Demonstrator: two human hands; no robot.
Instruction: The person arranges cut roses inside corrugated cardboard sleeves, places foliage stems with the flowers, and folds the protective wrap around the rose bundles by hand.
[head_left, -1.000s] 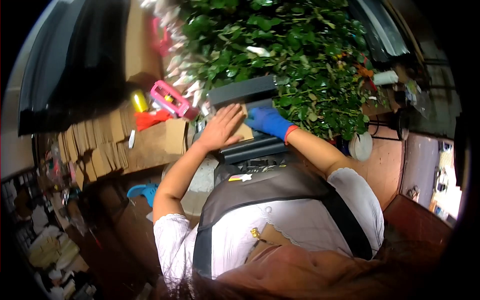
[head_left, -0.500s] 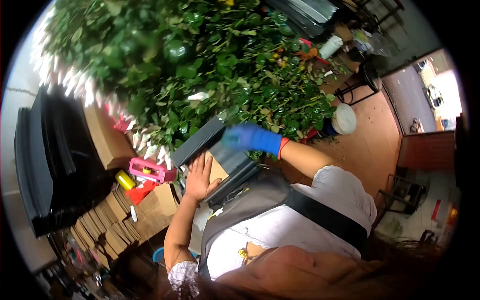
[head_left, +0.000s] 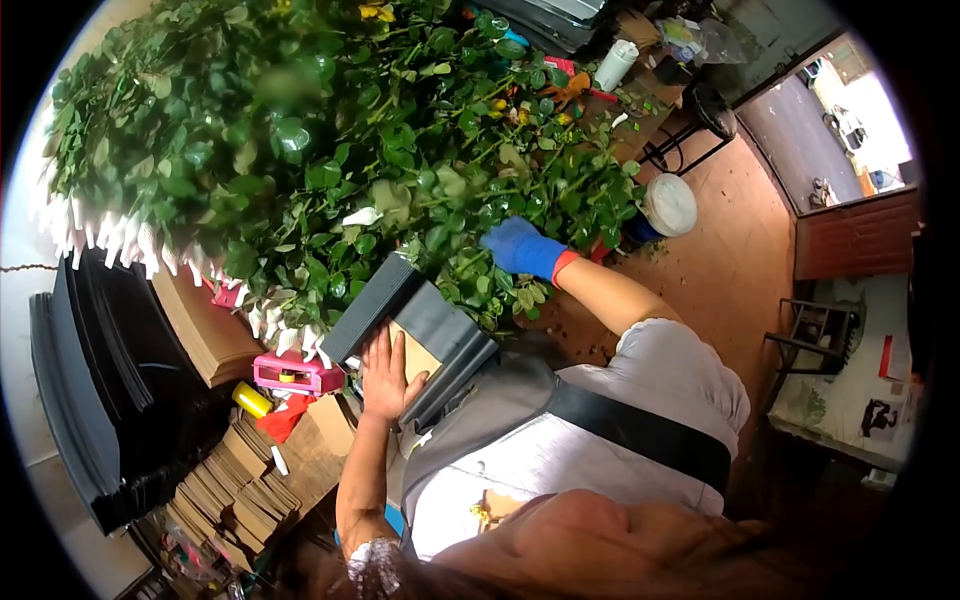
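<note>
My bare left hand (head_left: 388,374) lies flat with its fingers spread on a piece of brown cardboard (head_left: 415,345). The cardboard rests on a dark grey ribbed sheet (head_left: 440,325), whose raised ribbed edge (head_left: 372,308) stands beyond my fingertips. My right hand (head_left: 520,247), in a blue glove with a red cuff, reaches into the leafy green stems (head_left: 450,195) at the sheet's upper right. Its fingers are bent among the leaves, and what they hold, if anything, is hidden. White-wrapped flower heads (head_left: 110,235) line the left side of the pile.
A pink tape dispenser (head_left: 297,375), a yellow roll (head_left: 251,400) and a red cloth (head_left: 284,417) lie left of my left hand. Stacked cardboard pieces (head_left: 225,490) sit below them. Dark sheets (head_left: 110,370) stand at far left. A white bucket (head_left: 669,205) is at right.
The view has swung round to the right. My right hand has left the cardboard and moved out to the stems; my left hand has stayed on the cardboard.
</note>
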